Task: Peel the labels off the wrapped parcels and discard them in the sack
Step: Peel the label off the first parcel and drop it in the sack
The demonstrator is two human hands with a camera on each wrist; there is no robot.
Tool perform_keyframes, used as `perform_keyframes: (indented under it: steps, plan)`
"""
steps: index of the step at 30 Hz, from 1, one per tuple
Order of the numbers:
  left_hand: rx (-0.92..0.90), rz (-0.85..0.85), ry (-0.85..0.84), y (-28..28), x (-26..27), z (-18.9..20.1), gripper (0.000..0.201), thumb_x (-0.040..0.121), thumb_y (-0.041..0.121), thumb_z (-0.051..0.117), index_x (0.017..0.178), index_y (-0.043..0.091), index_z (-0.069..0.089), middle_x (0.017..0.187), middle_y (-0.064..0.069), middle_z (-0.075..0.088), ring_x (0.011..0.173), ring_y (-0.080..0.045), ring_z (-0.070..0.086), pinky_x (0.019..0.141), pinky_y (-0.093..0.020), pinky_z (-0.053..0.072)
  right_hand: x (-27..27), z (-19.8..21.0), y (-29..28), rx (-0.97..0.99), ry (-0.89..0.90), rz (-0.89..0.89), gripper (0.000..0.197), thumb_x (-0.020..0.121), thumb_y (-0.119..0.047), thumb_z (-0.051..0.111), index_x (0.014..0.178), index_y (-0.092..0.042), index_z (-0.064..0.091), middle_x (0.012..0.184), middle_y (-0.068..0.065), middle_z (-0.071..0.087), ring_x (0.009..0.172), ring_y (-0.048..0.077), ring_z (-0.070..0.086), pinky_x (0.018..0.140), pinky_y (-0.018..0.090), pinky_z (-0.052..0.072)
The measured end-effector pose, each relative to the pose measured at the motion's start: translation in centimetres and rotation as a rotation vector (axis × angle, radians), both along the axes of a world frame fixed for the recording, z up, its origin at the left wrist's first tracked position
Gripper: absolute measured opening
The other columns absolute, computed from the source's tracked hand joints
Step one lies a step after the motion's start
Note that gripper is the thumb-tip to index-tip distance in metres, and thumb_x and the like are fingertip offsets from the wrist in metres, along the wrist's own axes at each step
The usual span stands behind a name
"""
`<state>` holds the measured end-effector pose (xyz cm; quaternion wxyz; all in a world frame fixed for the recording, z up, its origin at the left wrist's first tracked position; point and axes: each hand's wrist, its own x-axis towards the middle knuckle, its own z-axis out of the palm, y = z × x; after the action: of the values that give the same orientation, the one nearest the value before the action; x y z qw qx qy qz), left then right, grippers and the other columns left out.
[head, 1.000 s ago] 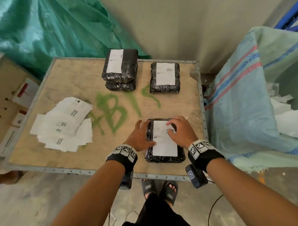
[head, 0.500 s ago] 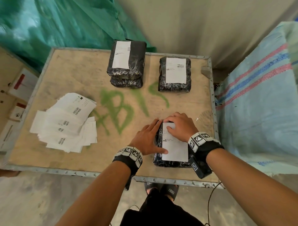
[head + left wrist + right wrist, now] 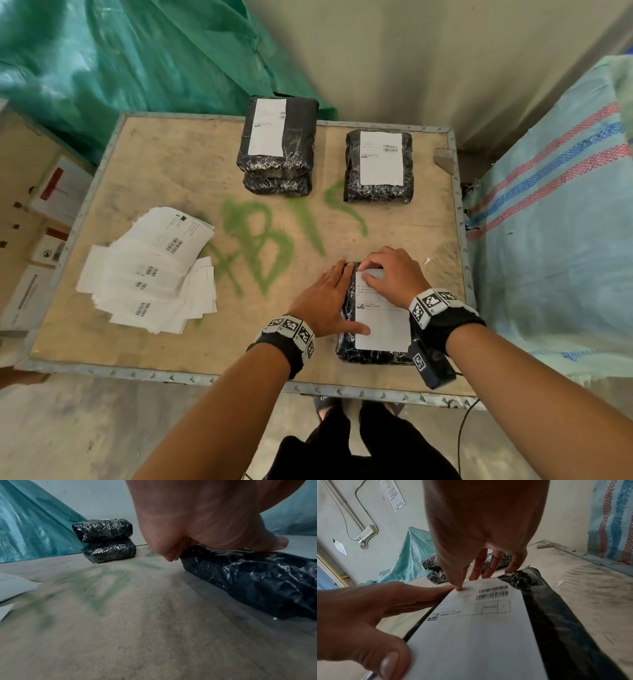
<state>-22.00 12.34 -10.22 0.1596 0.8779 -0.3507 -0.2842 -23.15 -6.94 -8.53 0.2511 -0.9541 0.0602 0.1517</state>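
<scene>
Left hand (image 3: 325,301) lies flat, fingers straight, along the left edge of the near parcel (image 3: 346,346), thumb pressing the label (image 3: 383,325). Right hand (image 3: 394,277) sits on the parcel's far end, thumb tip on the label's far left corner, fingers curled over the far edge; whether the corner is lifted, can't tell. Parcel lies on the worktop (image 3: 171,349), close to its near right edge. Beyond the parcel, a single labelled parcel (image 3: 378,168); left of that one, a stack of two (image 3: 277,147), top one labelled. Loose label pile (image 3: 147,274) well left of the near parcel. Sack (image 3: 555,219) stands right of it, off the worktop. Green tarp (image 3: 130,58) behind the stack.
</scene>
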Motion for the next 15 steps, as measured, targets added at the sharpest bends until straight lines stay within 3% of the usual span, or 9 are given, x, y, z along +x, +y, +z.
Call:
perform_keyframes:
  steps: [6, 15]
  plan:
    - [0.018, 0.000, 0.018, -0.2, -0.1, -0.1, 0.131, 0.074, 0.083, 0.058, 0.158, 0.010, -0.013, 0.167, -0.008, -0.014, 0.154, -0.023, -0.003, 0.119, -0.030, 0.001, 0.3, -0.3, 0.3, 0.005, -0.011, -0.037, 0.005, 0.089, -0.038, 0.065, 0.084, -0.036, 0.066, 0.090, -0.017, 0.054, 0.100, 0.019, 0.052, 0.085, 0.046, 0.048]
    - [0.080, -0.018, 0.022, -0.5, 0.2, 0.1, 0.133, 0.073, 0.085, 0.056, 0.157, 0.008, -0.014, 0.166, -0.014, -0.015, 0.154, -0.028, -0.001, 0.124, -0.038, 0.008, -0.2, -0.4, -1.0, 0.068, -0.018, 0.109, 0.010, 0.093, -0.035, 0.056, 0.085, -0.041, 0.052, 0.092, -0.016, 0.054, 0.093, 0.020, 0.051, 0.085, 0.049, 0.047]
